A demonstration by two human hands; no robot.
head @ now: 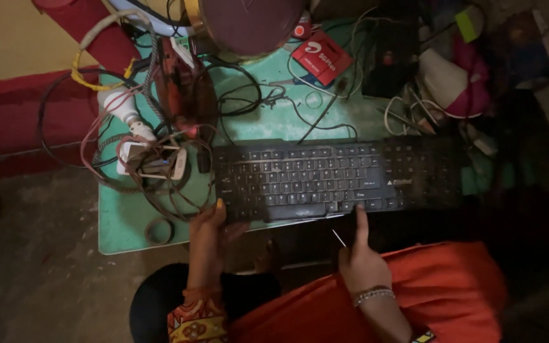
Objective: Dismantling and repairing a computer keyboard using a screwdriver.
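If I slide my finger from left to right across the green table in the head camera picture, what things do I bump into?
White bulb → tangle of wires → black keyboard, with the left hand at its left corner and the right hand touching its front edge → pink and white thing.

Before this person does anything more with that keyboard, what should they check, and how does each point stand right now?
1. Left hand grips the black keyboard at its front left corner: ok.
2. Right hand has a forefinger at the front edge: ok.
3. Keyboard fully on the green table: not ok, its front edge overhangs.
4. Tangled cables clear of the keyboard's left end: not ok, they crowd it.
5. Thin pale sliver by the right hand: cannot tell what it is.
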